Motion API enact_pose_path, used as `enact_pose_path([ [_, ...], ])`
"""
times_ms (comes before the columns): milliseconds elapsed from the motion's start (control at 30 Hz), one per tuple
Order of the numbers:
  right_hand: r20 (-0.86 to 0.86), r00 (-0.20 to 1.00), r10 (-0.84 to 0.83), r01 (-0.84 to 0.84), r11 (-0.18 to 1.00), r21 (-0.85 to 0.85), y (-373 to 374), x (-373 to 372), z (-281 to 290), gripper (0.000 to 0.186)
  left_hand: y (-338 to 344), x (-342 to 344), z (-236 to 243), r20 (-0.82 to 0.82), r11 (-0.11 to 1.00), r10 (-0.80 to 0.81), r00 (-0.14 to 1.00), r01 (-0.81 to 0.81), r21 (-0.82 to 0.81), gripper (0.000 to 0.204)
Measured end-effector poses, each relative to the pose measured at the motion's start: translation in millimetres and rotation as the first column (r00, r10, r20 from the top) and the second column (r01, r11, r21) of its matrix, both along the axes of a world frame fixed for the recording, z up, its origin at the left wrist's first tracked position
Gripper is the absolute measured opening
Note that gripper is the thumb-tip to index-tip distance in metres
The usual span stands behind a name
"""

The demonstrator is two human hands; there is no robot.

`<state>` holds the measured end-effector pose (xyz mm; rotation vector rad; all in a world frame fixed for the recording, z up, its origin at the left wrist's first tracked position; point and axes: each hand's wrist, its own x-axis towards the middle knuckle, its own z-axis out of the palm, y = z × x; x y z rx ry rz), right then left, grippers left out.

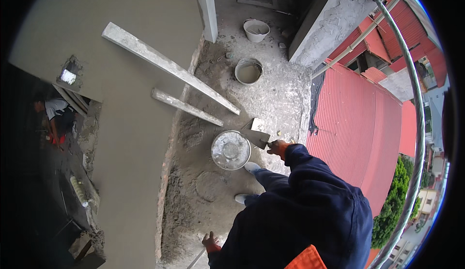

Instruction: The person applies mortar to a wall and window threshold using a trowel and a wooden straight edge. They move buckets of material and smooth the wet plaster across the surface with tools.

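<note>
fingers of the right hand (278, 148) clasp a trowel (257, 137) beside a bucket (231, 150); the left hand (211, 243) has fingers spread.

Trowel (256, 137) in right hand (278, 148), co-worker (60, 116) seemingly crouched

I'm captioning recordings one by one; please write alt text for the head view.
The person's right hand holds a trowel beside a round, grey-smeared container; the left hand is lower in view. Two pale bars slant against a smooth grey wall.
</note>
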<state>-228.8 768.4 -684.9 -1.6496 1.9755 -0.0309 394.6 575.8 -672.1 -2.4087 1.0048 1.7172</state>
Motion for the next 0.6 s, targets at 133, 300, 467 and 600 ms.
enact_pose_path([
  [133,0.134,0.932,-0.336,0.306,0.930,0.203,44.5,-2.3,-17.2,0.043,-27.6,-58.9,19.0,-0.110,0.999,-0.042,0.993,0.038,-0.033,0.068],
  [300,0.250,0.474,-0.845,0.666,0.529,0.527,91.7,-12.3,2.9,0.038,-45.0,-128.9,28.8,-0.157,0.987,-0.125,0.980,0.107,-0.118,0.067],
  [467,0.155,0.258,-0.954,0.760,0.299,0.577,104.0,-35.6,50.8,0.034,-33.3,-171.2,2.8,-0.249,0.984,-0.162,0.955,0.139,-0.108,0.069],
  [600,0.009,0.602,-0.798,0.704,0.536,0.466,109.5,-54.1,74.6,0.028,-19.3,-181.0,-34.6,-0.262,0.984,-0.139,0.955,0.164,0.075,0.070],
])
